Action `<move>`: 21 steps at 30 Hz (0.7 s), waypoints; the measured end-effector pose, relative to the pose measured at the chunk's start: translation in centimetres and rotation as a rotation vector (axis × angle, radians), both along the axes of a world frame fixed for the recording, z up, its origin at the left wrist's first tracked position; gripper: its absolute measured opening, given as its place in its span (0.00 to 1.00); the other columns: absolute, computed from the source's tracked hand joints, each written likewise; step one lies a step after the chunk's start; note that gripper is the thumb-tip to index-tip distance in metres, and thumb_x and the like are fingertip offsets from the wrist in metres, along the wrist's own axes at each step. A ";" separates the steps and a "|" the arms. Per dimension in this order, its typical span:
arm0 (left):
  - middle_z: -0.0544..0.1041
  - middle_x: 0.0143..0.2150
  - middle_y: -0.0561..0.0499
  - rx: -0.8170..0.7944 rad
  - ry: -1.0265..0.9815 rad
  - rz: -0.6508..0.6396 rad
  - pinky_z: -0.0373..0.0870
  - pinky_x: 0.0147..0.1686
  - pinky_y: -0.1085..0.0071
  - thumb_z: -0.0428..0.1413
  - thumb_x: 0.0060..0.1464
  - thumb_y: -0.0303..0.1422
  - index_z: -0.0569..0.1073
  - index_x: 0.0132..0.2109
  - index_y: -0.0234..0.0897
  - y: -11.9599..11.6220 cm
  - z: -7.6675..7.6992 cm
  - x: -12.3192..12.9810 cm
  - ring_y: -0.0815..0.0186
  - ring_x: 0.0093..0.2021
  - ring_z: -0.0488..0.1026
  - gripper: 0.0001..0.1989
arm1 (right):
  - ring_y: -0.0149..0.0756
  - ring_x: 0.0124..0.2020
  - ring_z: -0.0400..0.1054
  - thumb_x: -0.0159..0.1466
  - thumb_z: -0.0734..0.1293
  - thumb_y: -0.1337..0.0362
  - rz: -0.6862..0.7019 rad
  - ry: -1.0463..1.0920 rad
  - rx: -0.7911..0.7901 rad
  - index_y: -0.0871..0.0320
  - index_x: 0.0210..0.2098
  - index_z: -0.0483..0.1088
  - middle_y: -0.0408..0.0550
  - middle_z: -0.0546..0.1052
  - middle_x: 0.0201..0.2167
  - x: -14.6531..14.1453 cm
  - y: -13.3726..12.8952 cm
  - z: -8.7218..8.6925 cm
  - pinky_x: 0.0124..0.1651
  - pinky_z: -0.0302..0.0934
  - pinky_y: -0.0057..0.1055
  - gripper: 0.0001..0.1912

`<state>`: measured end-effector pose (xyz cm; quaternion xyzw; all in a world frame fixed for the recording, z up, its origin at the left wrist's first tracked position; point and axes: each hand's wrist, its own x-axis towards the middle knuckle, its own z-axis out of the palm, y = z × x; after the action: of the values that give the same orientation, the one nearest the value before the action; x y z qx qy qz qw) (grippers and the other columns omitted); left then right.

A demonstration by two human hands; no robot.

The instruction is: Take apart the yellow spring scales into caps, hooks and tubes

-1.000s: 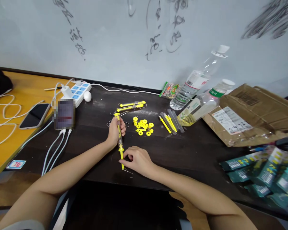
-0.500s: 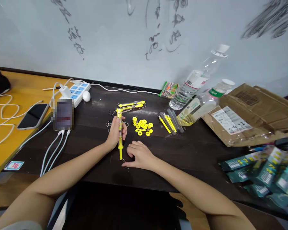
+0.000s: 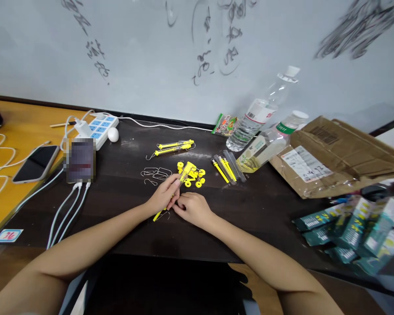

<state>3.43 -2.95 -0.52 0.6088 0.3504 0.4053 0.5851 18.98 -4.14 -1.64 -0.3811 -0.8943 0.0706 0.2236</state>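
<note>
My left hand (image 3: 164, 195) is closed round a yellow spring scale (image 3: 185, 172) with a clear tube, tilted with its top to the upper right. A thin metal hook (image 3: 166, 214) shows near its lower end. My right hand (image 3: 193, 209) touches the left one, fingers curled; anything between its fingertips is hidden. Small yellow rings and caps (image 3: 199, 178) lie just beyond the hands, partly behind the scale. Wire hooks (image 3: 156, 173) are to their left. Two assembled yellow scales (image 3: 174, 148) lie farther back, and clear tubes with yellow rods (image 3: 228, 168) lie to the right.
Two plastic bottles (image 3: 253, 114) and a cardboard parcel (image 3: 335, 153) stand back right, with green boxes (image 3: 351, 227) in front. A snack packet (image 3: 225, 124) lies by the whiteboard. At left are a power strip (image 3: 100, 130), cables, a blurred device (image 3: 80, 161) and a phone (image 3: 36, 163).
The scale in my left hand has turned from upright to slanting, its top now over the yellow parts. My hands have come together. The camera view has shifted slightly.
</note>
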 end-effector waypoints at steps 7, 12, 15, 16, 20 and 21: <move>0.60 0.17 0.62 0.095 0.189 -0.070 0.53 0.11 0.83 0.47 0.62 0.44 0.65 0.56 0.35 1.0 0.8 -1.8 0.78 0.12 0.55 0.22 | 0.36 0.38 0.62 0.60 0.65 0.64 -0.254 0.630 0.141 0.56 0.31 0.59 0.47 0.67 0.34 2.3 1.1 2.6 0.40 0.56 0.33 0.07; 0.59 0.15 0.63 0.033 0.223 -0.226 0.51 0.11 0.83 0.47 0.61 0.43 0.63 0.57 0.35 1.7 1.1 -2.6 0.78 0.10 0.54 0.22 | 0.34 0.34 0.65 0.60 0.64 0.58 -0.148 0.897 -0.443 0.54 0.40 0.55 0.46 0.69 0.36 3.3 3.2 1.8 0.33 0.58 0.30 0.14; 0.62 0.16 0.61 -0.066 0.308 -0.384 0.56 0.13 0.81 0.48 0.60 0.43 0.64 0.56 0.35 2.2 1.5 -3.1 0.76 0.12 0.58 0.22 | 0.28 0.21 0.60 0.60 0.62 0.58 0.093 0.975 -0.888 0.54 0.43 0.56 0.38 0.66 0.24 3.2 3.4 1.3 0.22 0.52 0.25 0.14; 0.64 0.18 0.60 -0.069 0.335 -0.418 0.58 0.15 0.80 0.46 0.61 0.43 0.66 0.55 0.35 2.3 1.7 -3.3 0.75 0.13 0.60 0.21 | 0.26 0.18 0.56 0.60 0.61 0.59 0.144 0.979 -0.983 0.55 0.44 0.57 0.36 0.63 0.21 3.2 3.3 1.2 0.19 0.48 0.23 0.14; 0.70 0.28 0.55 0.153 0.520 -0.379 0.63 0.24 0.76 0.43 0.62 0.39 0.66 0.53 0.38 1.9 2.9 -3.4 0.73 0.20 0.66 0.17 | 0.21 0.14 0.47 0.60 0.60 0.64 0.188 0.972 -1.145 0.54 0.43 0.58 0.32 0.57 0.19 2.7 2.6 1.2 0.15 0.40 0.18 0.11; 0.70 0.28 0.55 0.253 0.615 -0.322 0.63 0.25 0.75 0.43 0.61 0.37 0.65 0.53 0.39 1.6 3.1 -3.2 0.72 0.21 0.66 0.16 | 0.21 0.14 0.48 0.60 0.60 0.65 0.185 0.961 -1.166 0.54 0.43 0.57 0.31 0.57 0.19 2.5 2.4 1.2 0.14 0.40 0.17 0.11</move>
<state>0.20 -1.31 2.58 0.8171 0.3566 0.1461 0.4287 21.50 -1.69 -0.47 -0.2882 -0.5448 0.7084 0.3440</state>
